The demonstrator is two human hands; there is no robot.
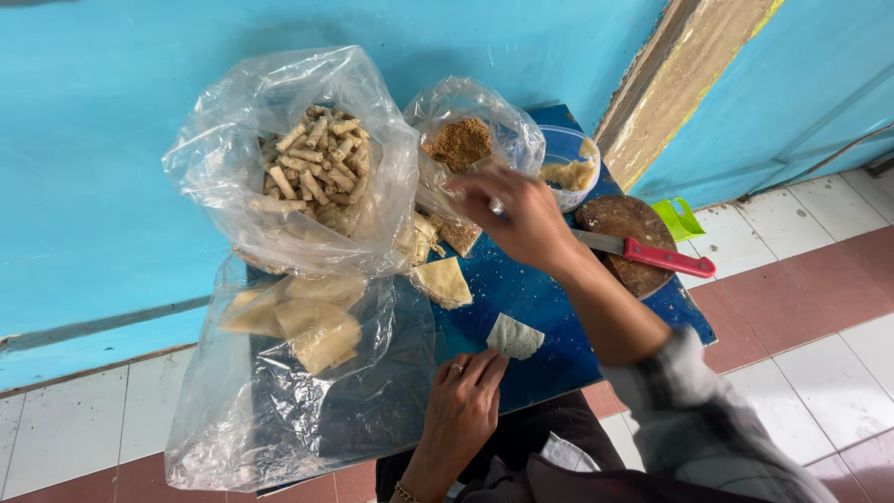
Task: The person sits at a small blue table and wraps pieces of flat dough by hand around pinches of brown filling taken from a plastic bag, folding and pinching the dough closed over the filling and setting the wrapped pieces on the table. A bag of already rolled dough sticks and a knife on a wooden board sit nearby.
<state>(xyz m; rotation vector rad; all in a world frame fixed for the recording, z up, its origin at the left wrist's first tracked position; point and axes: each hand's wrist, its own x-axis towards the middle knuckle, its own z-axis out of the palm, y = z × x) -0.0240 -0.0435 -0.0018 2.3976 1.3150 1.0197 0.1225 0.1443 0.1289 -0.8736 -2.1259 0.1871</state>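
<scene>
My left hand rests on the blue table top, its fingertips at the near edge of a small pale pastry sheet lying flat. My right hand reaches across the table toward a clear bag of brown crumbly filling; its fingers seem to pinch a small spoon-like thing, but blur hides it. A large clear bag at the left holds several rolled pastry sticks. More pale sheets lie between the bags and my hands.
A round wooden board carries a red-handled knife at the right. A clear bowl of pale paste stands behind it. A big flat plastic bag with stacked sheets covers the table's left. A green object lies on the tiled floor.
</scene>
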